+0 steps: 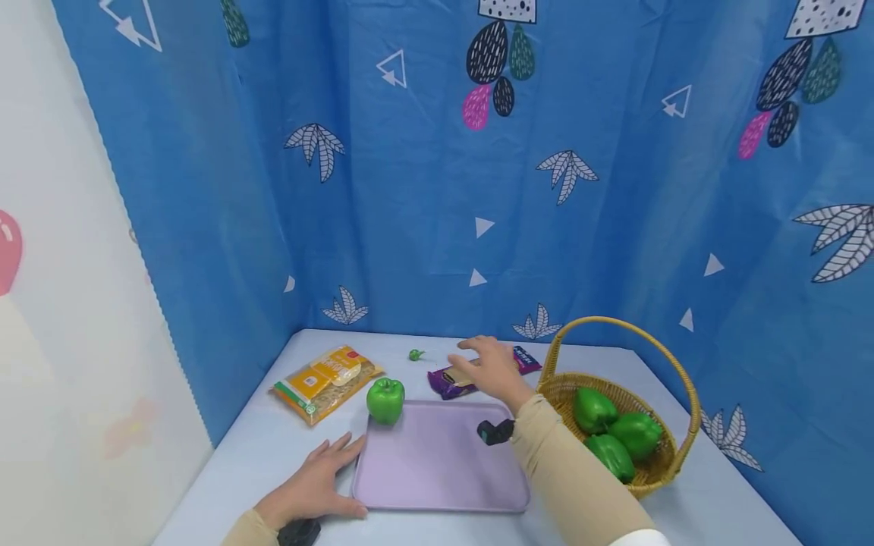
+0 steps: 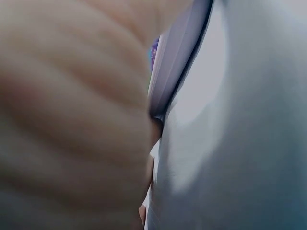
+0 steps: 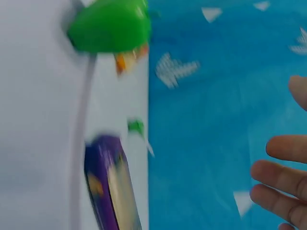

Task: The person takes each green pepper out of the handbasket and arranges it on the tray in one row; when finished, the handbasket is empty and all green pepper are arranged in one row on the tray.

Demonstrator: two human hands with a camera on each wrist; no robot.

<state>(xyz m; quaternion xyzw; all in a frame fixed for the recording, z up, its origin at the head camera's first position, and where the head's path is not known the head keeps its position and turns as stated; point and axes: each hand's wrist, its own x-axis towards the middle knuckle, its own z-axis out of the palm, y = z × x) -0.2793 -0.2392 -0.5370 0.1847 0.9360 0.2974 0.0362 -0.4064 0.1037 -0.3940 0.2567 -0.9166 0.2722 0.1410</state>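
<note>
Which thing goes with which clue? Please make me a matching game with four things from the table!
Things:
1. Tray
2. Basket
3. Packet
4. Single pepper

Clues:
A. At the tray's far left corner
B. Holding three green peppers
C. Pale purple and flat
D. Dark purple, beyond the tray's far edge

Right pairs: 1-C, 2-B, 3-D, 4-A.

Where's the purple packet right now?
In the head view, the purple packet lies just right of centre, beyond the tray and left of the basket, partly hidden by the right hand.
</note>
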